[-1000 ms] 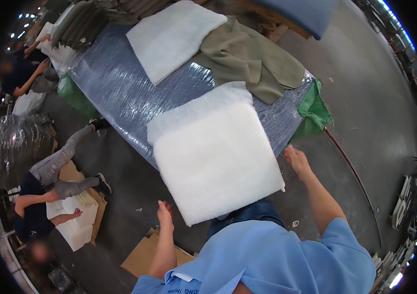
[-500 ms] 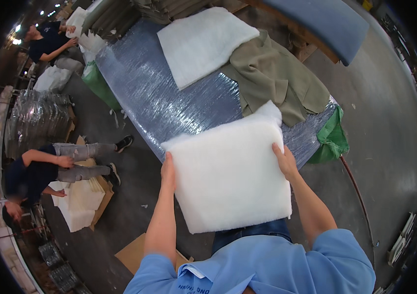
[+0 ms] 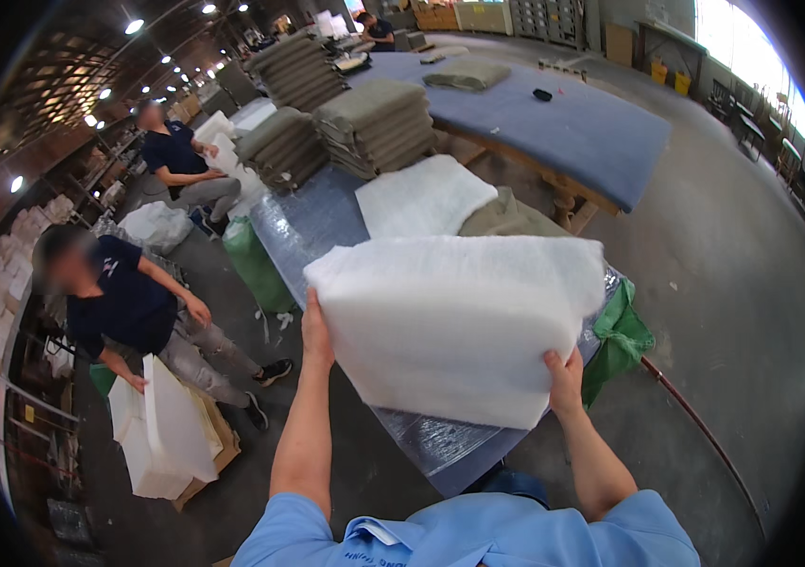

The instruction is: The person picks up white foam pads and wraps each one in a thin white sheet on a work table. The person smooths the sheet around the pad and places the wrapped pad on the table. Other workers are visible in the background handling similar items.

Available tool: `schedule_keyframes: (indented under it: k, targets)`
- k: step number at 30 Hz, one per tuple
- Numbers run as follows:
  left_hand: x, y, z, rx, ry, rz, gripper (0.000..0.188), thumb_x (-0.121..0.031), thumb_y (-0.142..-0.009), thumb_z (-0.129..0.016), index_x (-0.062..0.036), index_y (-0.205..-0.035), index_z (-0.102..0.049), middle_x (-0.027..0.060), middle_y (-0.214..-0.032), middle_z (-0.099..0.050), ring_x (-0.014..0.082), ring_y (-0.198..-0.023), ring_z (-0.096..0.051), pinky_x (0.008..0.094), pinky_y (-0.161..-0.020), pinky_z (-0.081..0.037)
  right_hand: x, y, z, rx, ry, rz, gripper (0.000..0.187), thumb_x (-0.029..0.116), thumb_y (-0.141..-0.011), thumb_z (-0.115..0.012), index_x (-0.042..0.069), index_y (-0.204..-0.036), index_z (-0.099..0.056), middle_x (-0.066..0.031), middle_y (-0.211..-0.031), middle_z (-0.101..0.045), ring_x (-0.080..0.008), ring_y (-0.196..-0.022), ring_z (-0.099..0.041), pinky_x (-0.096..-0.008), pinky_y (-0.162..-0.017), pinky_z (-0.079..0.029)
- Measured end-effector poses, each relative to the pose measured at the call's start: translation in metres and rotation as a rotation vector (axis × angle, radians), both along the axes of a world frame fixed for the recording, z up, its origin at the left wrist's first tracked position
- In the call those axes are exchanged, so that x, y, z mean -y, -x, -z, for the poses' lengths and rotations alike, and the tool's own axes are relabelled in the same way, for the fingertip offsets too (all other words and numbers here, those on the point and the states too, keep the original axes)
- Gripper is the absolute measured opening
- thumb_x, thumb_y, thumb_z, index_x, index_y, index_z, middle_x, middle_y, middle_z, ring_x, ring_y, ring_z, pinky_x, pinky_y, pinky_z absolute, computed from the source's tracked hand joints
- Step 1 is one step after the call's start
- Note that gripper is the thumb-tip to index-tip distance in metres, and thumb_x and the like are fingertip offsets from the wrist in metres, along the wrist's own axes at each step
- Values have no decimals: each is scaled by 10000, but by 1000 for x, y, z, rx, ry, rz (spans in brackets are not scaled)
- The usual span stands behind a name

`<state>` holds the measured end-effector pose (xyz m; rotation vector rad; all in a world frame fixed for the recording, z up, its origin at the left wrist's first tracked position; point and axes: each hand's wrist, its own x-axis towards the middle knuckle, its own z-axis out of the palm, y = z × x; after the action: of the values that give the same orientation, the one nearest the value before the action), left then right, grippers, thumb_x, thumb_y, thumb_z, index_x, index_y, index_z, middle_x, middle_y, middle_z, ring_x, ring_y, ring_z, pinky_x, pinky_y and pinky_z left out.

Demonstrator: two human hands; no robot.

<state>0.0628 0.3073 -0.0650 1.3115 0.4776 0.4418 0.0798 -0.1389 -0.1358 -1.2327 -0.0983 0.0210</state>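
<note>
While the left hand (image 3: 317, 335) and right hand (image 3: 566, 382) grip its left and lower right edges, the white padding slab (image 3: 459, 326) lies between them, long side running left to right (neither hand clearly nearer), over the plastic-covered table (image 3: 432, 444); grey-green cushion stacks (image 3: 374, 132) sit beyond, grey floor (image 3: 733, 312) rightward.

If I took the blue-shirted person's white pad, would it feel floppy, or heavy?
The white pad is probably light: the left hand and right hand hold only its sides. It's likely soft, given its fuzzy look, but perhaps not very floppy, since it spans both hands with little sag.
</note>
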Motion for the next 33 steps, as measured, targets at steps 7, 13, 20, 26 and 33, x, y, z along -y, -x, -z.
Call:
schedule_keyframes:
  k: [7,13,20,26,33]
  targets:
    - [-7,85,17,58,74,-583,888,-727,-1048,-371,-47,-1617,-328,127,-1622,-402,280,-1492,-377,414,-1227,-274,-28,97,19,181,223,-224,570,138,-794,-852,-14,-1286,-608,-73,-1193,-669,-177,-1101,-635,-323,-991,-491]
    - [156,161,121,19,552,-256,839,-680,-1052,-418,-54,-1605,-334,120,-1582,-482,280,-1449,-468,424,-1185,-405,-15,128,26,-91,59,-374,461,139,-924,-755,30,-1333,-573,-105,-1308,-597,-184,-1210,-583,-330,-1069,-473]
    - [159,130,128,22,314,-120,668,-407,-1083,-526,-31,-1603,-344,124,-1560,-504,248,-1424,-485,387,-1179,-405,-11,87,14,169,355,-410,552,209,-915,-759,30,-1401,-566,-130,-1319,-648,-215,-1226,-621,-355,-1066,-482]
    - [198,64,79,-143,-315,-156,762,-341,-1091,-545,-34,-1673,-161,195,-1731,-193,279,-1599,-193,374,-1282,-190,-7,-9,32,129,165,-342,369,119,-893,-711,-38,-1225,-681,-131,-1147,-747,-226,-1053,-696,-360,-962,-518]
    - [229,115,58,-325,-775,-280,791,-285,-1033,-621,-11,-1653,-214,242,-1701,-254,367,-1587,-234,411,-1284,-192,25,-81,7,-475,-219,-316,356,11,-798,-752,-41,-1147,-703,-124,-1064,-748,-256,-993,-714,-396,-928,-552]
